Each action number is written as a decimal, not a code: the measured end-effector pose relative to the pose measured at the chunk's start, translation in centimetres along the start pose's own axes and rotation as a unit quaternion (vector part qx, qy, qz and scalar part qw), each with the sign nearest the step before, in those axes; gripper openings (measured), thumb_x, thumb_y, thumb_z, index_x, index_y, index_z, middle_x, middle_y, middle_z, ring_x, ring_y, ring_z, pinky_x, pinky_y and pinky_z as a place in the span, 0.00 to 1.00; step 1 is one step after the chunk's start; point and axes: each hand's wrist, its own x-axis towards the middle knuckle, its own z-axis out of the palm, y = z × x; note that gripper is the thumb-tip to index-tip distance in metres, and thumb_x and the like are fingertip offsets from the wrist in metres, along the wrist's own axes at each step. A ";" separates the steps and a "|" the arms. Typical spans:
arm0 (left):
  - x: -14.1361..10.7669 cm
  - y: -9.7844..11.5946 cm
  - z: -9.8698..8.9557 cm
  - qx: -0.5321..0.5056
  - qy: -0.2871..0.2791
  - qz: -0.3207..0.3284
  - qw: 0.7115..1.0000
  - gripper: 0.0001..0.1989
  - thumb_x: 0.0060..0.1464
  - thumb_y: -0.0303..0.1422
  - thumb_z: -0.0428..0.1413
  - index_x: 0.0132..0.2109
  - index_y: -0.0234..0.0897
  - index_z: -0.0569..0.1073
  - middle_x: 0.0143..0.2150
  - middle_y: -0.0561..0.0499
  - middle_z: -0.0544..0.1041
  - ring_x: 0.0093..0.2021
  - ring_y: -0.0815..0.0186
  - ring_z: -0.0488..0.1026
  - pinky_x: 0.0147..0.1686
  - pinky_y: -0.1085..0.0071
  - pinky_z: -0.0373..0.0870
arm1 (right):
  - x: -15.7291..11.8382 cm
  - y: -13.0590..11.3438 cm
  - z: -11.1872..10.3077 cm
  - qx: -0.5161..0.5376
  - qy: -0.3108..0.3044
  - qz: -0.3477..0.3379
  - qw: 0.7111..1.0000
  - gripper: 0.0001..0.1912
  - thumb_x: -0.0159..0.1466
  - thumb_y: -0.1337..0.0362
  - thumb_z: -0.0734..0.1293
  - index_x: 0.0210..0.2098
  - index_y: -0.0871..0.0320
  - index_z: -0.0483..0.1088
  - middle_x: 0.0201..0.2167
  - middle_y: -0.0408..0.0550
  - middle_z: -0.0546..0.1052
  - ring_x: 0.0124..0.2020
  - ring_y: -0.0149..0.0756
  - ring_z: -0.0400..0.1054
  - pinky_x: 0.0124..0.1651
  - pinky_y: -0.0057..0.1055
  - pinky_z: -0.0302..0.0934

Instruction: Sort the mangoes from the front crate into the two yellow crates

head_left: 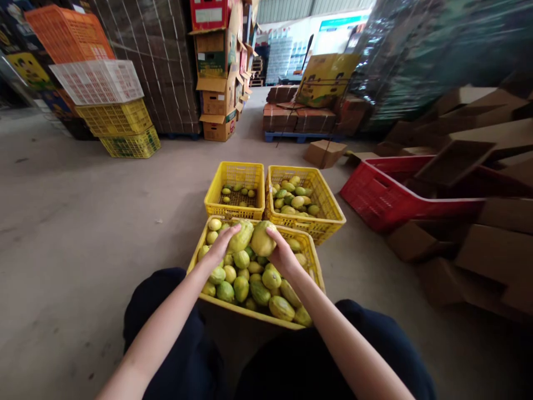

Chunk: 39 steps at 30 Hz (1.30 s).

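My left hand (222,246) is closed round a yellow-green, ribbed papaya (241,236). In my right hand (283,253) is another, rounder yellow-green papaya (262,240). Both fruits are held side by side over the far part of a yellow plastic crate (250,315) between my knees. Many more green and yellow papayas (260,291) fill that crate. My thumbs lie on top of the held fruits, while the other fingers are mostly hidden. Just beyond stand two more yellow crates: the left crate (212,189) has several small fruits at its bottom, and the right crate (331,203) contains a larger pile.
A red crate (375,197) with cardboard lies to the right, among loose cardboard boxes (495,255). Stacked crates (120,119) stand at the far left. A small carton (325,153) and a blue pallet (287,136) with flattened cardboard are ahead. Concrete floor (104,211) extends leftward.
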 end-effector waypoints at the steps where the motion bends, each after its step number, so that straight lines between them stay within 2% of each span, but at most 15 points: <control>1: 0.0 -0.1 0.1 0.010 0.011 0.000 1.000 0.03 0.52 0.26 0.62 0.35 0.36 0.79 0.34 0.50 0.82 0.42 0.58 0.79 0.50 0.66 0.71 | 0.0 -0.2 0.3 0.018 0.001 0.012 1.000 0.10 0.57 0.60 0.72 0.38 0.54 0.73 0.33 0.47 0.82 0.43 0.45 0.78 0.36 0.31 0.73; 4: -0.2 0.3 0.7 0.005 0.034 -0.005 0.999 0.06 0.56 0.27 0.57 0.40 0.37 0.78 0.34 0.50 0.82 0.42 0.58 0.80 0.50 0.64 0.74 | -0.3 -1.2 1.0 0.055 0.012 0.042 0.997 0.07 0.58 0.59 0.70 0.34 0.54 0.72 0.28 0.45 0.80 0.38 0.45 0.78 0.35 0.34 0.74; 6: -0.5 0.8 1.1 -0.017 0.024 -0.022 0.999 0.09 0.56 0.29 0.56 0.43 0.36 0.77 0.33 0.49 0.81 0.39 0.59 0.81 0.47 0.63 0.76 | -0.4 -1.7 1.1 0.079 0.016 0.050 0.996 0.07 0.59 0.57 0.70 0.33 0.53 0.71 0.25 0.43 0.79 0.34 0.43 0.78 0.35 0.36 0.75; 8: -0.8 1.2 1.5 -0.039 0.009 -0.046 0.998 0.11 0.58 0.36 0.56 0.45 0.34 0.76 0.33 0.47 0.81 0.36 0.60 0.80 0.43 0.64 0.78 | -0.3 -2.0 0.9 0.102 0.015 0.064 0.993 0.09 0.59 0.55 0.70 0.32 0.53 0.71 0.24 0.43 0.79 0.31 0.42 0.77 0.34 0.37 0.75; 11: -1.2 1.3 2.0 -0.114 0.010 -0.048 0.992 0.15 0.61 0.44 0.53 0.42 0.35 0.75 0.32 0.49 0.80 0.32 0.63 0.79 0.37 0.67 0.78 | 0.0 -1.9 0.4 0.128 0.001 0.095 0.987 0.15 0.61 0.49 0.68 0.32 0.54 0.72 0.25 0.45 0.79 0.27 0.40 0.75 0.33 0.38 0.75; 14: -1.2 0.9 2.7 -0.172 0.031 -0.038 0.984 0.15 0.63 0.42 0.49 0.37 0.37 0.73 0.29 0.51 0.78 0.31 0.66 0.78 0.34 0.70 0.77 | 0.1 -1.5 0.2 0.135 -0.006 0.104 0.985 0.19 0.61 0.45 0.66 0.32 0.54 0.73 0.26 0.48 0.80 0.29 0.42 0.76 0.34 0.39 0.75; 19: -0.3 -0.3 3.8 -0.093 0.043 -0.059 0.993 0.17 0.62 0.43 0.49 0.35 0.36 0.74 0.26 0.50 0.76 0.24 0.65 0.74 0.35 0.66 0.76 | -0.3 -1.3 0.5 0.142 -0.013 0.103 0.984 0.20 0.60 0.44 0.67 0.31 0.55 0.74 0.26 0.49 0.80 0.35 0.45 0.78 0.36 0.39 0.75; 24: 0.7 -1.6 3.7 -0.060 0.067 -0.050 0.995 0.13 0.57 0.44 0.55 0.32 0.39 0.73 0.24 0.51 0.75 0.32 0.61 0.78 0.39 0.67 0.76 | -0.4 -1.9 0.2 0.203 -0.025 0.085 0.975 0.16 0.59 0.49 0.70 0.30 0.57 0.74 0.24 0.48 0.80 0.31 0.43 0.78 0.35 0.38 0.76; 29: 1.2 -2.0 4.0 -0.028 0.083 -0.011 0.996 0.11 0.52 0.42 0.59 0.32 0.39 0.73 0.25 0.51 0.76 0.37 0.59 0.80 0.40 0.67 0.76 | 0.2 -2.1 -0.1 0.224 0.025 0.051 0.973 0.13 0.59 0.54 0.72 0.31 0.58 0.74 0.23 0.45 0.80 0.28 0.40 0.78 0.34 0.34 0.76; 35: 1.0 -2.0 4.9 -0.027 0.102 0.017 0.994 0.09 0.53 0.39 0.59 0.33 0.38 0.72 0.26 0.53 0.76 0.39 0.60 0.80 0.42 0.68 0.76 | 0.7 -1.7 0.3 0.198 0.086 0.010 0.976 0.10 0.59 0.56 0.72 0.34 0.56 0.74 0.24 0.41 0.80 0.29 0.39 0.79 0.35 0.34 0.76; 39: 0.9 -1.8 4.9 -0.050 0.103 0.015 0.993 0.09 0.56 0.40 0.57 0.34 0.40 0.74 0.26 0.52 0.76 0.36 0.62 0.80 0.43 0.67 0.77 | 0.6 -1.6 0.3 0.189 0.091 0.009 0.978 0.10 0.59 0.56 0.72 0.35 0.56 0.74 0.23 0.41 0.80 0.29 0.39 0.79 0.35 0.34 0.76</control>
